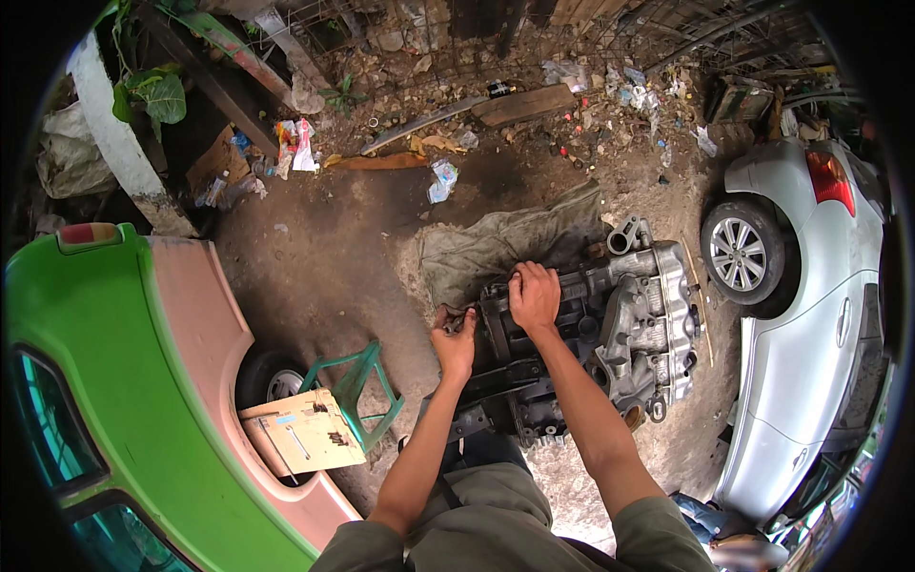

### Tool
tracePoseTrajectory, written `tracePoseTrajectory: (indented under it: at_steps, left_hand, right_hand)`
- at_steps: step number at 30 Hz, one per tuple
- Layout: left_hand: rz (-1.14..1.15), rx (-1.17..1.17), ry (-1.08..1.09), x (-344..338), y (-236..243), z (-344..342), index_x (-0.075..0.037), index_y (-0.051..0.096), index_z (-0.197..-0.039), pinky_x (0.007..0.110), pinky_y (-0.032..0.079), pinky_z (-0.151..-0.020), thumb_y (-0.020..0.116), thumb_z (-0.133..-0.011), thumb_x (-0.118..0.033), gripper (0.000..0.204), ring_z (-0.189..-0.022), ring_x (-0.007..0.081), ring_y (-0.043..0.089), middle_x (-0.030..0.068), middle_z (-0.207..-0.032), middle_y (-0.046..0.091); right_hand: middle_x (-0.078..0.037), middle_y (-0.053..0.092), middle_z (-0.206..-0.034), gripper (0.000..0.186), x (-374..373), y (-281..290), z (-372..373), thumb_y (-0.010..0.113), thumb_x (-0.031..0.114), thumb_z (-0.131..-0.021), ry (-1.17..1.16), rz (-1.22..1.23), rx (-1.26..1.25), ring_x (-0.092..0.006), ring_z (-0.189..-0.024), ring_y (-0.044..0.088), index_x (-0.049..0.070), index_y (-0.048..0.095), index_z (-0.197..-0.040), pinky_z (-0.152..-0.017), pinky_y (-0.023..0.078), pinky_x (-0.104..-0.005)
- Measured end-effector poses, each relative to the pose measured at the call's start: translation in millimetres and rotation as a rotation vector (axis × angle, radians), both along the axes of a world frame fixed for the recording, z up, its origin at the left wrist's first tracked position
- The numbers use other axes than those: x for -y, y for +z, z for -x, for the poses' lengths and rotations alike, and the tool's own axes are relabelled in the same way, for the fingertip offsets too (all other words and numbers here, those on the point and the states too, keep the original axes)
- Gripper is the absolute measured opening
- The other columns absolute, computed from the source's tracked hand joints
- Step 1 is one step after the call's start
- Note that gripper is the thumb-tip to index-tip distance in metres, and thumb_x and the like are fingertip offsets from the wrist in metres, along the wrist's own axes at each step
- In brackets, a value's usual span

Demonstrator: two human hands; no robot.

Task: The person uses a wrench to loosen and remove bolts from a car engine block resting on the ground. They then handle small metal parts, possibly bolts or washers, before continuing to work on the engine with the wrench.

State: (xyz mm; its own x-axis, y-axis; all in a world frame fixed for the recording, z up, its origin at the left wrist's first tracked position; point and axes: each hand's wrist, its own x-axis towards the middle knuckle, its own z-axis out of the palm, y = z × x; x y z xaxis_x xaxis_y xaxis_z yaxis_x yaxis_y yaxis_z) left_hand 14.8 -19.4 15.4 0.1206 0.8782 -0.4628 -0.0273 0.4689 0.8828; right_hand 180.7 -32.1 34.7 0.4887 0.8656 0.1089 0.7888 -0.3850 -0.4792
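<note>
Engine (pixel 591 329) is lying on the ground (pixel 315 262) in front of the person and somewhat to the right, its dark block toward the left and its silver cover (pixel 675 324) toward the right. As far as the bent view is showing, its longer extent is running left to right.

The right hand (pixel 536 297) is nearer, resting over the dark block toward the far edge. Its fingers are curling down against the metal; whether they are gripping anything, I cannot tell. The left hand (pixel 454 348) is sitting at the block's left edge, so most of the engine is lying to the right of its fingers, which are pinching a small dark piece (pixel 455 323).

A grey-green cloth (pixel 505 243) is spreading just beyond the engine. Off to the left, cardboard (pixel 303 434) is leaning by a green stool (pixel 353 391); it is carrying small marks, too small to read. No writing is showing legibly on the engine.
</note>
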Motion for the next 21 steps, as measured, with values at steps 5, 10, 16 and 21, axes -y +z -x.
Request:
tracePoseTrajectory:
  at_steps: [5,10,16,21]
  left_hand:
    - [-0.056,-0.061,-0.055,9,10,-3,0.006,0.06,-0.106,0.028,0.049,-0.08,0.068,-0.094,-0.002,0.016,-0.09,0.0136,0.061,0.0086,-0.096,0.069]
    - [-0.25,-0.165,-0.244,-1,4,9,0.005,0.058,-0.099,0.027,0.048,-0.076,0.066,-0.093,0.003,0.011,-0.085,0.0134,0.062,0.0091,-0.094,0.067]
    - [-0.023,-0.065,-0.283,-45,-17,-4,0.005,0.06,-0.103,0.033,0.055,-0.06,0.063,-0.095,0.004,0.009,-0.08,0.0138,0.066,0.0114,-0.086,0.068]
    - [0.451,-0.251,-0.602,-90,-30,-30,0.005,0.065,-0.101,0.035,0.052,-0.052,0.061,-0.1,-0.016,0.022,-0.063,0.0214,0.065,0.0122,-0.084,0.069]
  right_hand:
    - [-0.013,0.065,-0.088,0.021,0,0,0,0.054,0.017,-0.088,-0.011,0.038,-0.02,-0.0333,-0.089,0.061,0.002,0.068,-0.09,-0.083,0.043,-0.0441]
    - [-0.012,0.065,-0.088,0.021,0,1,0,0.054,0.017,-0.087,-0.003,0.054,-0.021,-0.0329,-0.089,0.061,0.002,0.068,-0.09,-0.083,0.043,-0.044]
    - [-0.012,0.064,-0.086,0.02,0,1,-1,0.055,0.018,-0.087,-0.001,0.012,-0.012,-0.0332,-0.088,0.061,0.002,0.067,-0.088,-0.083,0.043,-0.0438]
    - [-0.014,0.061,-0.084,0.018,-1,-1,0,0.052,0.015,-0.088,0.0,-0.043,-0.018,-0.0353,-0.085,0.057,0.002,0.064,-0.084,-0.08,0.041,-0.0444]
